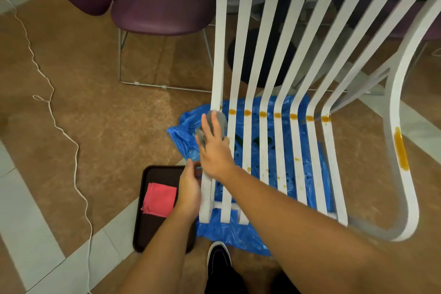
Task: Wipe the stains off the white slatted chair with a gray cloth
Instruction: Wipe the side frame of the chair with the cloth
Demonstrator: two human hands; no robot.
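the right hand (214, 153) lies with its fingers (206, 125) straight and spread over the bunched gray cloth (220, 118), pressing it on the left outer slat of the white slatted chair (315, 150), at the seat's back left corner. the left hand (188, 188) grips that slat nearer the front edge. orange stains (262, 114) run off to the right of the cloth.

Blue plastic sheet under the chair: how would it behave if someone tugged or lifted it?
The blue plastic sheet looks crumpled and wrinkled, so probably thin, floppy and very light. Its glossy surface suggests it would slide easily on the floor. The white slatted chair sits over it, so a tug might snag.
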